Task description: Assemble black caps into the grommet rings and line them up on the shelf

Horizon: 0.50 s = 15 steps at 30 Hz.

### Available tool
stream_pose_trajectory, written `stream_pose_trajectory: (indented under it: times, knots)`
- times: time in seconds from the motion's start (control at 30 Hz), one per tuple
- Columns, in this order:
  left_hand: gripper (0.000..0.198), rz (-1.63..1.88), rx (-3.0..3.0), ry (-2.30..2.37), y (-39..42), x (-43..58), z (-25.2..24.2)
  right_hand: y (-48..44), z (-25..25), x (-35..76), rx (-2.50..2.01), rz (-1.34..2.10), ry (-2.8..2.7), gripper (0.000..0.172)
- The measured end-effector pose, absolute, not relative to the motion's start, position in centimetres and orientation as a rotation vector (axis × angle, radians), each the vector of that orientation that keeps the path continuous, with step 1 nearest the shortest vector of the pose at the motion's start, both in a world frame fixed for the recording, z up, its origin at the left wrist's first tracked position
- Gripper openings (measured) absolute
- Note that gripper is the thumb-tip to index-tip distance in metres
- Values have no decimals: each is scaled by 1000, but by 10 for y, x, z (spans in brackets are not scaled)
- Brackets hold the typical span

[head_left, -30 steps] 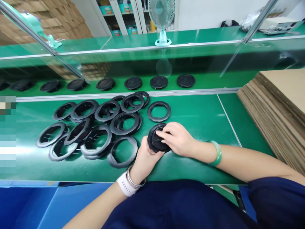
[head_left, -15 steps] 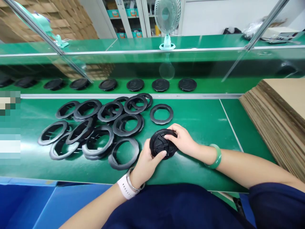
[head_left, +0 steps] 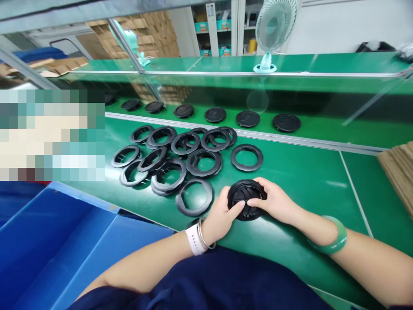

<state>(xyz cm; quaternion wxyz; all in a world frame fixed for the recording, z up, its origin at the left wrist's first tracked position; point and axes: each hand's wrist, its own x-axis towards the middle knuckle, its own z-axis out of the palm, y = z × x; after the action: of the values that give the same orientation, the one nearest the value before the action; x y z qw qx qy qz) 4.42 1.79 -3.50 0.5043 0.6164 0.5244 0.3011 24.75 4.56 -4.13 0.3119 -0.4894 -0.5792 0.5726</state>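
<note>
A round black plastic disc point(head_left: 243, 196) with a ribbed inner face and a raised rim is held just over the green table point(head_left: 309, 185). My left hand point(head_left: 222, 215) grips its left edge, thumb laid on the ribbed middle. From the right, my right hand point(head_left: 274, 200) clasps the opposite edge, its thumb close to the other. The fingers beneath the disc are hidden. Several black rings point(head_left: 167, 174) lie in a loose, overlapping group to the left. One separate ring point(head_left: 247, 157) rests just beyond the disc.
Black round discs point(head_left: 248, 119) stand in a row on the green ledge behind a metal rail point(head_left: 277, 137). Brown cardboard sheets point(head_left: 400, 176) are stacked at the right. Blue bins point(head_left: 80, 232) sit at the front left. A fan point(head_left: 266, 64) stands on the back shelf.
The view has swung to the left, so things appear farther right. Both hands still hold the disc; it now lies flatter, and the thumbs have come together at its middle.
</note>
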Motion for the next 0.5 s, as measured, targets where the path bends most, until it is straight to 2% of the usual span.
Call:
stream_pose_trajectory:
  times: [0.23,0.4,0.43,0.5]
  knots:
    - [30,739,1494,1267,18,47,-37,48,-49,247,-1315,1530,-1519,43]
    - [58,666,1515,1118,2,17,-15,62,-49,264,-1215,1622,-1217,53]
    - [57,663,1640,1163,-2,5,-11,66,-48,267,-1202,1624,-1100,55]
    - [42,663,1978,1328,-8,-19,-4,73,-48,272,-1182,1628,-903,56]
